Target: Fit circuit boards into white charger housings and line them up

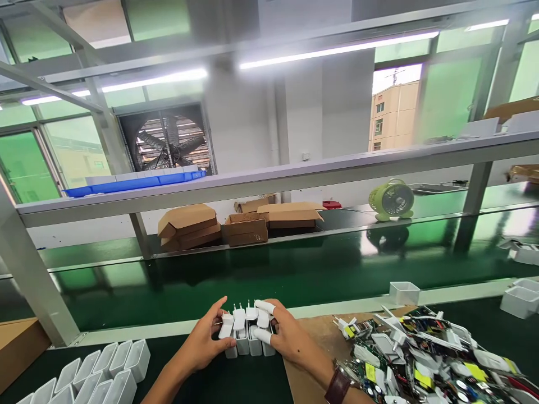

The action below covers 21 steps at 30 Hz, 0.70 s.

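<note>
Both my hands close around a row of several white charger plugs [245, 332] standing upright on the green bench, pins up. My left hand [205, 336] presses against the row's left end, thumb over the top. My right hand [283, 332], with white finger cots on two fingertips and a watch on the wrist, holds the row's right end. The plugs stand tight together between the two hands.
A heap of circuit boards and white plug parts [425, 359] lies at the right on a brown mat [322, 336]. Empty white shells [99, 373] sit in rows at the lower left. Beyond runs a green conveyor belt [273, 275], with cardboard boxes [244, 224] and a small green fan [391, 200] behind it.
</note>
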### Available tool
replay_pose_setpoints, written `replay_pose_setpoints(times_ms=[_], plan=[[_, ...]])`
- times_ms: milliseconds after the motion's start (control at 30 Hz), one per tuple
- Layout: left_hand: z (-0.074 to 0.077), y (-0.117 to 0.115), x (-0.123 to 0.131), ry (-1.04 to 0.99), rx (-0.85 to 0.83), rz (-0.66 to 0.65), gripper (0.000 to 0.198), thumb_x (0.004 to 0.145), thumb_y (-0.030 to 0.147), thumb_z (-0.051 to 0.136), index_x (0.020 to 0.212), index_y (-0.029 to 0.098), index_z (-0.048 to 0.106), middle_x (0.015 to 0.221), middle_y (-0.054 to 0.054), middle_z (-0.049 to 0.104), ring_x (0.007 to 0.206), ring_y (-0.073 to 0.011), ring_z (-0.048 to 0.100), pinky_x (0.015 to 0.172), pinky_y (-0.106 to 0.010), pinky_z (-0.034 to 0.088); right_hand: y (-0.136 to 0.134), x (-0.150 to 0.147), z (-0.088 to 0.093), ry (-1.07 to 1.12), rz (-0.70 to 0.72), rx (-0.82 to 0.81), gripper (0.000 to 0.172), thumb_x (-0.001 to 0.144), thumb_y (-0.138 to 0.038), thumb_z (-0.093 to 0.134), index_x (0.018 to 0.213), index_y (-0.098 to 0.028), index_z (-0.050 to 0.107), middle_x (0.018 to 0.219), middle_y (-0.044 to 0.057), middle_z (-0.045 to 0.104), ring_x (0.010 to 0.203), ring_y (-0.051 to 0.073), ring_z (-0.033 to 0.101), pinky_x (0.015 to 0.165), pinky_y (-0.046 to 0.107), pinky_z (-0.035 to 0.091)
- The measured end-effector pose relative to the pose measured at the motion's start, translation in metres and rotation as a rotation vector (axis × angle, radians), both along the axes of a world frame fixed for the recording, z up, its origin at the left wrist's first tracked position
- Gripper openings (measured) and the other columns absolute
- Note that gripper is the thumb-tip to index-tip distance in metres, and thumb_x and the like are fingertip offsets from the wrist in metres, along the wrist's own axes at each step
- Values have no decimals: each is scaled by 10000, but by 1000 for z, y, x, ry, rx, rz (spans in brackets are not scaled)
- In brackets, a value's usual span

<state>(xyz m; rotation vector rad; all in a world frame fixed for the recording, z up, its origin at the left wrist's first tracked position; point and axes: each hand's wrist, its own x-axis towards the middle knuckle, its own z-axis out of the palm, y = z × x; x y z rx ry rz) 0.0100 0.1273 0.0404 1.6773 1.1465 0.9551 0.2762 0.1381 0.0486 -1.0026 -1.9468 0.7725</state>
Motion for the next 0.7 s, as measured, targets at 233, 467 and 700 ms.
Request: replay_pose_setpoints(times_ms=[233,467,700], plan=[[-2,8,9,-10,12,136,946,915,754,600,1564,98,392,1133,-130,768,1109,-304,739,1043,-462,536,8,-2,-5,-27,-82,-68,533,982,-367,598,1483,-186,596,1115,98,734,946,254,705,904,405,593],[5,-28,1,-41,93,303,897,958,790,496,1561,139,367,1552,-259,533,1426,-375,555,1121,-543,501,-12,17,4,-116,-194,-41,784,872,-406,640,1593,-160,458,1353,174,661,987,286,714,880,441,610],[79,-147,-100,103,398,684,708,947,608,705,1541,328,440,1457,-106,649,1268,-319,689,1031,-497,612,-33,93,18,-140,-173,-20,619,864,-521,669,1416,-242,652,1358,165,724,1247,387,687,1089,594,526]])
